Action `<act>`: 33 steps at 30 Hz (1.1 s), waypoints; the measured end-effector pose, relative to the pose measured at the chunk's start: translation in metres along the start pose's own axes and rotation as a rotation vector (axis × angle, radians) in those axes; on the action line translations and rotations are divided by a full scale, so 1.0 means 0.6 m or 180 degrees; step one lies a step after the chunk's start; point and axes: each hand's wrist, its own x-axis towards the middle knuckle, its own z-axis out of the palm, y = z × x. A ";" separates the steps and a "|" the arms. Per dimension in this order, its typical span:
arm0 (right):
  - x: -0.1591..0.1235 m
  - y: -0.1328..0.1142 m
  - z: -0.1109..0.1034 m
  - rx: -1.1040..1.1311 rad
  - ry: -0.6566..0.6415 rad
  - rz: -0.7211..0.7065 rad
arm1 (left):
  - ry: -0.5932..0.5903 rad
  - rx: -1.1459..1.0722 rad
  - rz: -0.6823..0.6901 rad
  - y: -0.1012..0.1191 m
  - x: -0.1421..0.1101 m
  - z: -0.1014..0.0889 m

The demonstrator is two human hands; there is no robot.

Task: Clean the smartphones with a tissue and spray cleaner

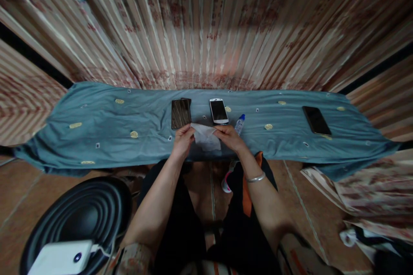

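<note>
A thin white wipe [207,138] hangs between my two hands at the front edge of the cloth-covered table. My left hand [183,140] pinches its left upper corner, and my right hand [228,135] pinches its right upper side. Just beyond my left hand lie dark phones [180,114], one partly over another. A white phone [219,111] with a black screen lies face up past the wipe. Beside my right hand is a clear bottle [239,124] with a blue cap, its lower part hidden by the hand.
Another dark phone [316,120] lies far right on the blue-green patterned cloth [106,131]. Pleated curtains [206,30] hang behind the table. At lower left, a white power bank [61,258] with a cable rests on a round black stool [106,206].
</note>
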 end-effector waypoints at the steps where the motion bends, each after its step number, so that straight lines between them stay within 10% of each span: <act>1: 0.000 0.001 0.001 -0.0011 -0.0059 0.0014 | 0.0014 -0.0071 0.0011 0.001 0.000 0.001; 13: 0.002 -0.010 -0.004 0.0314 0.0331 -0.0120 | -0.0768 0.0219 0.0235 0.027 -0.028 0.002; 19: -0.003 -0.020 0.002 0.0488 0.0343 -0.0139 | -0.0035 0.0420 0.0253 0.022 -0.022 0.000; 33: -0.003 -0.019 0.003 -0.0016 0.0763 -0.0396 | 0.0224 0.0729 0.0243 -0.019 0.001 -0.001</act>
